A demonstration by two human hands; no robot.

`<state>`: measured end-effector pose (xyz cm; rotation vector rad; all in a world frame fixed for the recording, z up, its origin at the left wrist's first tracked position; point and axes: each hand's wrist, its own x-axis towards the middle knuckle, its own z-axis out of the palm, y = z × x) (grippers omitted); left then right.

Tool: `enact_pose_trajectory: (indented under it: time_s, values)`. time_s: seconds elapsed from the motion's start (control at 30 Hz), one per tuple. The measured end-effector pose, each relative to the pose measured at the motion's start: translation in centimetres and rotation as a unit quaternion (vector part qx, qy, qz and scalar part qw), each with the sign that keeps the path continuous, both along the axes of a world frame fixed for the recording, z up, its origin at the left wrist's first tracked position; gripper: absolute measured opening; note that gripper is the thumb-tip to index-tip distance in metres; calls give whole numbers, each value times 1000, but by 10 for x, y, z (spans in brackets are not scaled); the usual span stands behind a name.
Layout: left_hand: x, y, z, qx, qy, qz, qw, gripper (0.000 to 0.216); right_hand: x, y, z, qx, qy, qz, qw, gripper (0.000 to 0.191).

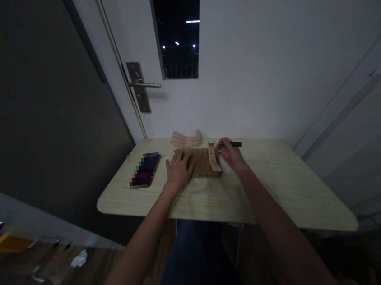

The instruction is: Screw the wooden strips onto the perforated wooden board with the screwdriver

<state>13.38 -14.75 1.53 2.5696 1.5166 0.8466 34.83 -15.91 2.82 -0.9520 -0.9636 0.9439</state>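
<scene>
A brown, cork-like block [200, 162] lies on the table, with a pale tan strip [212, 157] across its right end. Small dark spots or holes run along the strip, which widens at its near end. My left hand [179, 168] rests palm down on the left part of the block, fingers spread. To the right of the strip, my right hand [231, 154] is closed around a slim tool [235, 144] with a black handle and a metal shaft. The shaft points left, over the strip's far end; whether it touches is too small to tell.
Several similar tan strips [186, 139] lie together at the table's back edge. A pixelated phone-like object [145, 170] is on the left, beside a thin small item. A white door with a metal handle [147, 85] stands behind the pale wooden table [277, 188].
</scene>
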Motion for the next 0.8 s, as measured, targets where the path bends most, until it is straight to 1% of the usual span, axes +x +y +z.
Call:
enact_pose_trajectory:
  time_s: [0.07,0.1,0.17,0.23,0.27,0.3,0.33,0.4,0.43,0.57,0.6,0.63,0.7,0.8]
  values:
    - [-3,-2,-7,9,-14,-22,1000,38,1,0,7,16,6,-17,1000,44]
    - [-4,-2,-9,9,-16,-42,999,39,1,0,10,30,0,-38,999,43]
    - [-7,2,-10,3,-13,-87,996,40,4,-3,13,48,-40,-93,994,42]
    - [-11,7,-10,-21,7,-138,990,40,6,-6,13,43,-98,-146,983,43]
    - [-13,10,-9,-37,21,-160,986,41,7,-8,11,35,-109,-155,981,45]
    - [-14,14,-8,-50,36,-171,983,40,8,-10,8,20,-99,-150,983,47]
    - [-15,17,-7,-60,54,-180,980,40,8,-12,5,-9,-77,-122,989,48]
    - [-12,22,-4,-66,79,-171,980,39,7,-14,-2,-65,-36,-65,995,49]
    - [-10,25,-3,-60,81,-152,983,39,6,-14,-5,-70,-23,-58,996,47]
    - [6,36,-2,-38,38,-44,998,43,0,-13,-14,-45,19,-70,996,41]
    - [10,39,-4,-38,24,-34,998,42,-1,-12,-16,-39,20,-78,996,41]
    - [14,43,-5,-33,10,-39,999,41,-2,-11,-18,-32,20,-91,995,41]
    - [19,51,-8,-18,-38,-72,997,35,-4,-12,-21,-22,24,-113,993,41]
    - [21,57,-12,-25,-53,-102,993,26,-8,-15,-27,-12,35,-121,992,41]
